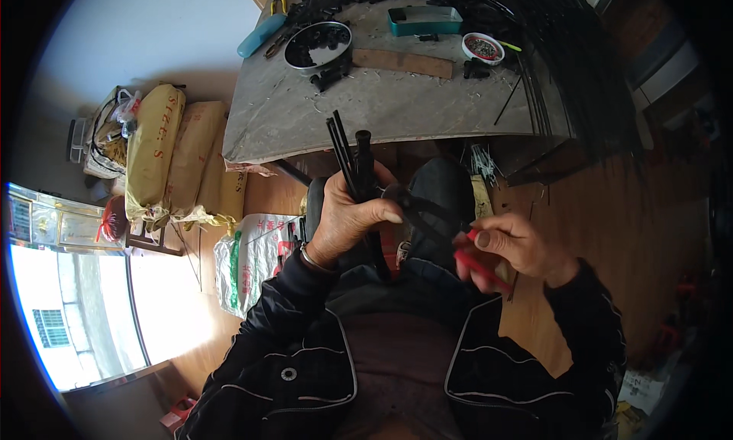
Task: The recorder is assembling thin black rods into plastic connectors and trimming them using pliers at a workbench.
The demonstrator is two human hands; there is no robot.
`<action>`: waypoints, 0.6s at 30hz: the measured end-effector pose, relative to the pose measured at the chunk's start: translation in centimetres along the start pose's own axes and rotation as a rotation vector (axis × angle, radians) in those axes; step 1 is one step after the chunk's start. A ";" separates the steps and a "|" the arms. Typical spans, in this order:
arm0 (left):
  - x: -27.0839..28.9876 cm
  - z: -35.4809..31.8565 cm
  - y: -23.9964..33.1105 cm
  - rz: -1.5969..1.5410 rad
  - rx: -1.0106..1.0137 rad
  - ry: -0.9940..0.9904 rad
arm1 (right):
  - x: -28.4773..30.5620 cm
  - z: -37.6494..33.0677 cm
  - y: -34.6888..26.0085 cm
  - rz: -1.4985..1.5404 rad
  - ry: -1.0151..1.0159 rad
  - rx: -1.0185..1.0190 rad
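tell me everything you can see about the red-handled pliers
The pliers have dark metal jaws and red-coated handles. The right hand grips the handles, thumb on top, and the handles run down toward the right sleeve. The tool lies slanted, its head pointing up and left toward the bundle of black rods held upright in the left hand. The jaws seem to meet that bundle beside the left fingertips; whether they are clamped on it cannot be told. The pliers are held above the lap, in front of the workbench.
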State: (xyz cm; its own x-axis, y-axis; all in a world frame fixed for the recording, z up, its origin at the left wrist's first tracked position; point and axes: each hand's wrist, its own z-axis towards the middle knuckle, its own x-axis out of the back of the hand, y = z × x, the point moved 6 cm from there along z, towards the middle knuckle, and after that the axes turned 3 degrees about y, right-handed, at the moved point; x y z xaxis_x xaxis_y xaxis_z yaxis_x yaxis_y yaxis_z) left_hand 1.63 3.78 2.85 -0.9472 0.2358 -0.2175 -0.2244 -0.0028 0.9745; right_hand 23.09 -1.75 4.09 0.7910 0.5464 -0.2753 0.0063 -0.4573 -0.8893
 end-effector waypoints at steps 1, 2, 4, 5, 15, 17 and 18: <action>0.0 -0.1 0.2 -0.003 -0.004 -0.002 | -1.0 -0.4 0.8 0.227 -0.103 -0.175; -0.1 -0.3 0.7 0.026 -0.039 -0.007 | -1.2 -0.5 1.3 0.224 -0.100 -0.174; -0.4 -0.2 1.1 0.056 -0.079 -0.014 | -2.5 -0.6 3.1 0.421 -0.315 -0.155; -0.6 -0.2 1.1 0.068 -0.088 -0.029 | -3.1 -0.7 3.7 0.526 -0.424 -0.143; -0.6 -0.3 0.2 0.031 -0.063 -0.008 | 0.1 0.2 -1.5 -0.676 0.164 0.222; 0.0 -0.1 -0.6 0.004 -0.051 -0.018 | -0.9 -0.1 -2.0 -0.654 0.124 0.274; 0.2 -0.1 -0.9 -0.023 -0.040 -0.033 | -1.4 0.0 -0.4 -0.342 0.047 0.036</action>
State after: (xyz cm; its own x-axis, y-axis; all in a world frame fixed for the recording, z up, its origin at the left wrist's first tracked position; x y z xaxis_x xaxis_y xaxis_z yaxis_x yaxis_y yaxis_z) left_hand 1.61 3.74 1.89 -0.9336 0.2684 -0.2374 -0.2560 -0.0361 0.9660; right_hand 21.97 -2.38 4.83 0.7745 0.6300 0.0570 0.2547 -0.2280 -0.9397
